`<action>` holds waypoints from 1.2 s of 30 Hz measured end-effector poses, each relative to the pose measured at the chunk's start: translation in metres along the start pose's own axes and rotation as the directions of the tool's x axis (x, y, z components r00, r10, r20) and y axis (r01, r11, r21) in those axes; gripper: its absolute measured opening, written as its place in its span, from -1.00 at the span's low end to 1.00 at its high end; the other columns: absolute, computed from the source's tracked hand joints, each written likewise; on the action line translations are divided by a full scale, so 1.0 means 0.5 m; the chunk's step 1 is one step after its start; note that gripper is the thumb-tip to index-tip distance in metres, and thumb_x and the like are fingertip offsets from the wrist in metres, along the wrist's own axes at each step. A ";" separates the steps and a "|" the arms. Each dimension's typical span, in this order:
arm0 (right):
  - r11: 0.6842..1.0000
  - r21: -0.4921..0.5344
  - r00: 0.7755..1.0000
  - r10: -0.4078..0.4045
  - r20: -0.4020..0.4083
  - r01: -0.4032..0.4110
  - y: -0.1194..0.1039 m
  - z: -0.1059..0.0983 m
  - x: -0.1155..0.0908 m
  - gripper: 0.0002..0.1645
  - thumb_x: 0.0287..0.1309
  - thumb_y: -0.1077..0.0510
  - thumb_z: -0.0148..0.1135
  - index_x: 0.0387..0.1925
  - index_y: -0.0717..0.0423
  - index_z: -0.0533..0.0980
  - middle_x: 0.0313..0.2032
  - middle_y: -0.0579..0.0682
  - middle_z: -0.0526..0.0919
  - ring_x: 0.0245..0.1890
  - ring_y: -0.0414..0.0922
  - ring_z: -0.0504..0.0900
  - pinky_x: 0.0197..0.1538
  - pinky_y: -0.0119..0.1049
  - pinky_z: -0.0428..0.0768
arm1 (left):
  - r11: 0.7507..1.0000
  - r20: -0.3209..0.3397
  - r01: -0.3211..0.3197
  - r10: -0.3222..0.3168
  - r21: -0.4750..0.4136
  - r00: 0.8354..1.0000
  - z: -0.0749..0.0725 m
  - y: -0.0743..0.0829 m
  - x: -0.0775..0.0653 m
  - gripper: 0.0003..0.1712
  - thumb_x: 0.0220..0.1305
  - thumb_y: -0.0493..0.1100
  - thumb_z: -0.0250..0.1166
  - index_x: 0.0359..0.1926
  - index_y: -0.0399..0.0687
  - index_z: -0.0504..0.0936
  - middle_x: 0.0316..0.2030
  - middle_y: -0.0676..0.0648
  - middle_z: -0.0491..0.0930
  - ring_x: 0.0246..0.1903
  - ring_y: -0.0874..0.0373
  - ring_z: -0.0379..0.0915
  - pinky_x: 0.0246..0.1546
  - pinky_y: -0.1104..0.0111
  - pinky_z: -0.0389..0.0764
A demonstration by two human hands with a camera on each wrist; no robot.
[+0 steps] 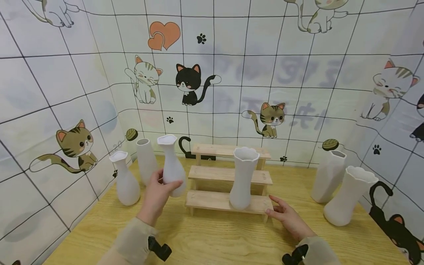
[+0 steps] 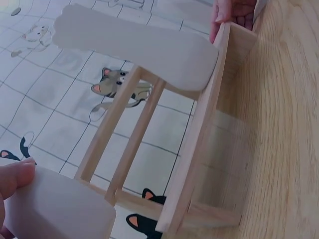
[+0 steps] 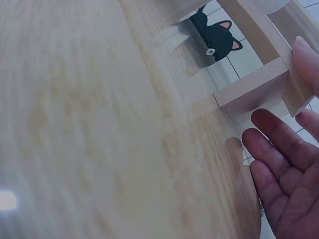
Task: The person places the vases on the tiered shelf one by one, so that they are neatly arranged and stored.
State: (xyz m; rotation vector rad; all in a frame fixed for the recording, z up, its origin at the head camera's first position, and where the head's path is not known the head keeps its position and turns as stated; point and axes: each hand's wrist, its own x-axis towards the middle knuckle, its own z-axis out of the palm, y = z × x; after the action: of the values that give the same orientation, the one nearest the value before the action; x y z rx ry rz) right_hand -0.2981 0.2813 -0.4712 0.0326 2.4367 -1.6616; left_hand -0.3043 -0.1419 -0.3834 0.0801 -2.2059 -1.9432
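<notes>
My left hand (image 1: 158, 191) grips a white vase (image 1: 173, 165) with a flared, wavy rim round its body, holding it upright at the left end of the wooden three-step stand (image 1: 212, 200). In the left wrist view, the thumb (image 2: 20, 177) presses on the side of this vase (image 2: 60, 209). A taller white vase (image 1: 243, 176) with a scalloped rim stands on the bottom step, right of its middle. At that step's right end, my right hand (image 1: 288, 217) pinches the corner between thumb and forefinger; its other fingers (image 3: 269, 149) hang loosely below the board.
On the left of the wood-grain table (image 1: 212, 243) stand a flared-rim vase (image 1: 127, 182) and a plain cylindrical vase (image 1: 147, 162). An angular faceted vase (image 1: 328, 178) and another scalloped vase (image 1: 347, 198) stand on the right. A cat-print curtain (image 1: 228, 73) closes off the back and sides.
</notes>
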 end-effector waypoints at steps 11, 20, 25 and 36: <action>1.000 -0.002 1.000 -0.027 0.006 0.027 0.001 0.001 -0.001 -0.02 0.23 -0.14 0.24 0.49 0.10 0.00 0.32 0.48 0.13 0.32 0.36 0.12 0.18 0.29 0.27 | 0.999 0.046 -0.022 0.024 -0.038 0.999 0.056 0.008 -0.013 -0.10 -0.07 -0.11 0.57 0.26 -0.10 0.30 0.10 -0.16 0.39 0.07 -0.09 0.37 0.01 0.04 0.50; 1.000 -0.010 1.000 -0.022 -0.006 0.022 -0.001 0.002 -0.004 -0.02 0.22 -0.14 0.25 0.48 0.10 0.02 0.31 0.48 0.16 0.30 0.35 0.17 0.16 0.29 0.29 | 0.999 0.075 -0.022 0.025 -0.045 0.997 0.088 0.005 -0.019 -0.13 -0.10 -0.12 0.58 0.24 -0.10 0.35 0.08 -0.15 0.43 0.06 -0.09 0.39 0.01 0.05 0.51; 1.000 -0.008 1.000 -0.016 -0.006 0.016 -0.001 0.002 -0.003 -0.01 0.21 -0.14 0.26 0.48 0.10 0.02 0.31 0.48 0.15 0.30 0.35 0.16 0.18 0.30 0.27 | 0.999 0.081 -0.022 0.025 -0.039 0.996 0.100 0.003 -0.019 -0.14 -0.10 -0.12 0.58 0.23 -0.09 0.36 0.08 -0.14 0.44 0.06 -0.08 0.39 0.02 0.05 0.50; 1.000 -0.015 1.000 0.000 -0.005 0.000 0.000 0.002 0.001 0.02 0.20 -0.20 0.24 0.50 0.07 -0.01 0.33 0.47 0.12 0.30 0.35 0.16 0.18 0.32 0.24 | 1.000 0.101 -0.017 0.019 -0.024 0.995 0.123 -0.003 -0.024 -0.13 -0.08 -0.08 0.57 0.25 -0.10 0.35 0.10 -0.16 0.43 0.08 -0.10 0.38 0.05 0.00 0.48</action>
State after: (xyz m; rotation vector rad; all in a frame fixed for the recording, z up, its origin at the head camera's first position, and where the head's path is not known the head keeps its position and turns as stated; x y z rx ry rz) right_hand -0.2982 0.2802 -0.4717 0.0338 2.4527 -1.6450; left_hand -0.3041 -0.0798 -0.3934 -0.0425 -2.2374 -2.0043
